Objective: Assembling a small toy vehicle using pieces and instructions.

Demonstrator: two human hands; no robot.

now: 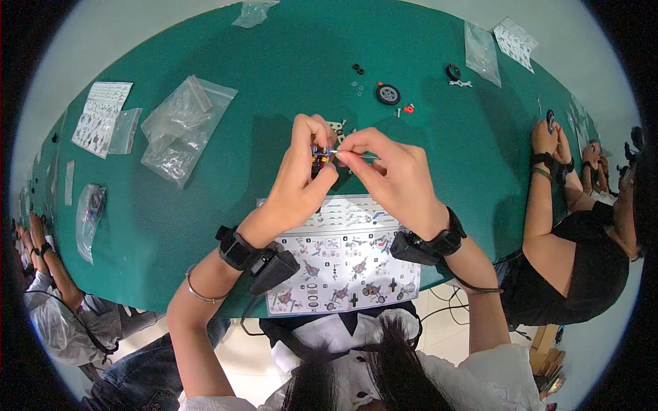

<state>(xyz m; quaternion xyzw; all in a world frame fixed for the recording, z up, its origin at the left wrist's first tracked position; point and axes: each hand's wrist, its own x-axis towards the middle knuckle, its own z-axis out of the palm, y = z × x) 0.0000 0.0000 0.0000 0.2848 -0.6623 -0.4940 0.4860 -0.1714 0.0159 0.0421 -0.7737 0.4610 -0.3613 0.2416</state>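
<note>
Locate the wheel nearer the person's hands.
In the head view, the wheel lies right of centre on the green table, beyond the right hand and beside small red pieces.

Blue-yellow assembly (320, 156), green table (288, 68), black wheel (388, 94)

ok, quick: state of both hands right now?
Left hand: closed, holding a small multicoloured assembly.
Right hand: closed, pinching a thin metal rod pointed at the assembly.

Slim tool (370, 157) shows a metallic sheen. Tabletop (288, 75) looks matt; zip bag (177, 133) is crinkled, glossy plastic; instruction sheet (336, 274), smooth paper.
</note>
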